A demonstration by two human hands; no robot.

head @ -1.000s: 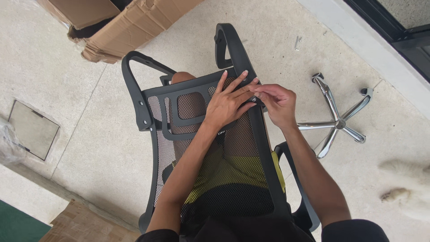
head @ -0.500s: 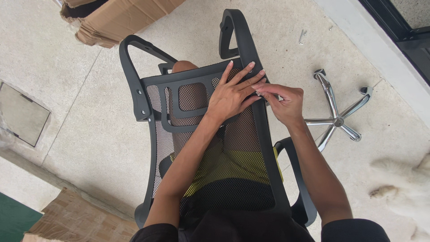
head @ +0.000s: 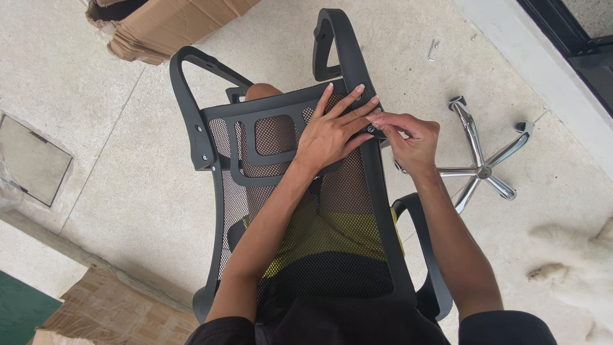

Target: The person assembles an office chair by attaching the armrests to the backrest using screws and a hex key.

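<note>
Mid-frame, the mesh chair back (head: 306, 191) looks light but stiff-framed; best gripped by its side rails. Left hand (head: 335, 131) lies flat, fingers spread; right hand (head: 408, 137) pinches, perhaps, a small screw.

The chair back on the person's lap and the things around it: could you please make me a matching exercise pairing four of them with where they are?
Things:
1. left hand
2. right hand
3. chrome chair base
4. cardboard box

Places:
A. on the concrete floor, right of the chair back
B. at the top left of the picture
C. spread flat on the mesh chair back
D. fingertips pinched at the right edge of the frame, beside the armrest

Pairs: 1-C, 2-D, 3-A, 4-B
</note>
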